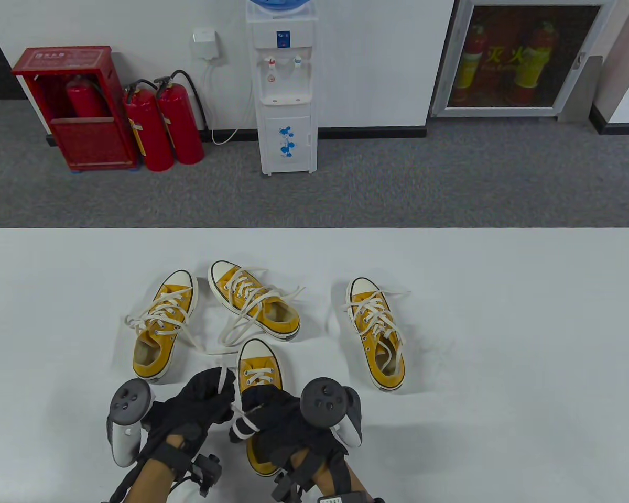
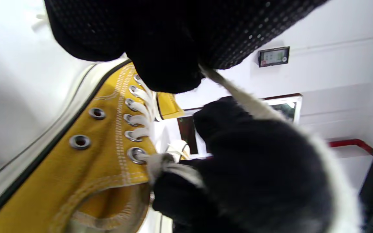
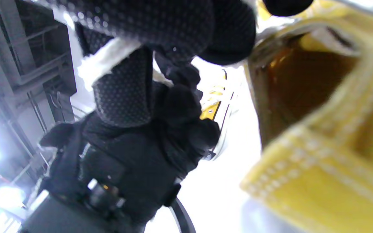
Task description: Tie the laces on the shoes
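A yellow canvas sneaker (image 1: 258, 367) with white laces lies toe-away at the table's near edge, its heel under my hands. My left hand (image 1: 205, 401) pinches a white lace end (image 1: 222, 378) that rises from its fingers. My right hand (image 1: 264, 414) grips the other lace (image 1: 243, 419), which wraps over its fingers. The left wrist view shows the sneaker's eyelets (image 2: 131, 119) and a lace (image 2: 238, 94) stretched from my left hand over the right glove. In the right wrist view my right fingers (image 3: 160, 26) curl round a lace (image 3: 105, 60) beside the sneaker's opening (image 3: 306, 84).
Three more yellow sneakers lie beyond: one at left (image 1: 162, 325), one in the middle (image 1: 254, 298), one at right (image 1: 376, 332), all with loose laces. The white table (image 1: 503, 367) stretches to the right. A water dispenser (image 1: 285, 89) and fire extinguishers (image 1: 160, 126) stand behind.
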Tool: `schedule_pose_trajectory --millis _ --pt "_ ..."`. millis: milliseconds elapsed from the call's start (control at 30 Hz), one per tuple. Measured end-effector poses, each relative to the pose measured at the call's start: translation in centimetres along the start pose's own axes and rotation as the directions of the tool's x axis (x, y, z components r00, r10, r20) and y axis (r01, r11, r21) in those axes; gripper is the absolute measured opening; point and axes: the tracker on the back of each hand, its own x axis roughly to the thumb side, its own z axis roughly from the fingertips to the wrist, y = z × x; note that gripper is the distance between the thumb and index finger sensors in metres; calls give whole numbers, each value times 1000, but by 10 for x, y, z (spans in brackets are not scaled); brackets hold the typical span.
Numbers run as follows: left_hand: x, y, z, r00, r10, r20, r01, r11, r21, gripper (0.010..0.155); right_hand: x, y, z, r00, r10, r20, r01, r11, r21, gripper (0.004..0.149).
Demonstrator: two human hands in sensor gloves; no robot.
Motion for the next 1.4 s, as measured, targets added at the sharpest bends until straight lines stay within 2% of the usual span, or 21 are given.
schedule_pose_trajectory --millis 233,367,467,567,733,833,1033,1300,1400 --pt "-10 -5 -2 995 -66 -80 68 997 24 43 -10 -4 1 992 -126 -21 126 992 -30 43" --pt "-10 -9 -2 964 -245 -102 251 967 51 41 -13 -9 2 982 -186 -24 185 981 -55 45" --pt "-10 -12 -4 933 -349 -94 352 935 26 40 -16 -11 3 978 -209 -27 206 976 -71 46" --pt "-9 -17 -4 935 -345 -86 346 938 3 40 -18 -14 4 975 -222 -28 219 972 -79 48" --pt "-5 -25 -3 895 -443 -55 442 897 -28 40 -19 -15 4 973 -230 -30 227 970 -85 49" --pt "-4 -28 -2 882 -470 -41 469 882 -41 40 -17 -16 5 978 -205 -27 201 974 -102 49" --pt "-5 -30 -2 891 -453 -36 452 891 -49 41 -16 -19 6 991 -131 -34 125 981 -146 47" --pt "-5 -27 0 908 -418 -37 417 908 -36 42 -9 -23 12 997 45 -55 -59 955 -290 41" --pt "-6 -26 0 914 -405 -40 404 914 -30 43 -7 -22 13 995 85 -56 -98 947 -307 41"
